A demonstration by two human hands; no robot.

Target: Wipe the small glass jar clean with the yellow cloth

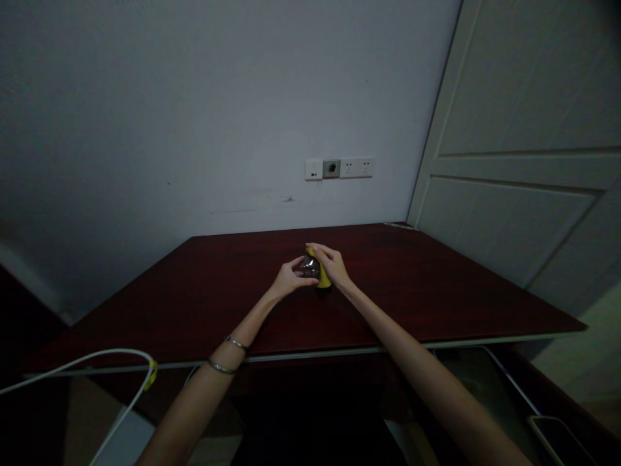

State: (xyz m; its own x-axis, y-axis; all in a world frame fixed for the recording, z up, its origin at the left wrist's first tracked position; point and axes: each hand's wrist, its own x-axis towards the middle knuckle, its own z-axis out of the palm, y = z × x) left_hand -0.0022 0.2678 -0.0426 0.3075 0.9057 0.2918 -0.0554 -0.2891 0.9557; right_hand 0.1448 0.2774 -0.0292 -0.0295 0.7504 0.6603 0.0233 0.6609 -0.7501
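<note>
Above the middle of the dark red tabletop (204, 291), my two hands meet around a small clear, shiny container (310, 266) that looks like glass. My left hand (290, 278) grips it from the left, thumb below and fingers above. A yellow cloth (324, 278) lies against the container's right side. My right hand (332, 262) presses this cloth onto the container, its fingers closed over the cloth's upper part. The container's far side and any contents are hidden or too dark to make out.
Wall sockets (356, 168) sit on the pale wall behind the table. A panelled door (514, 149) stands at the right. A white cable (111, 351) with a yellow tag loops past the table's front left edge. At lower right lies a phone (557, 440).
</note>
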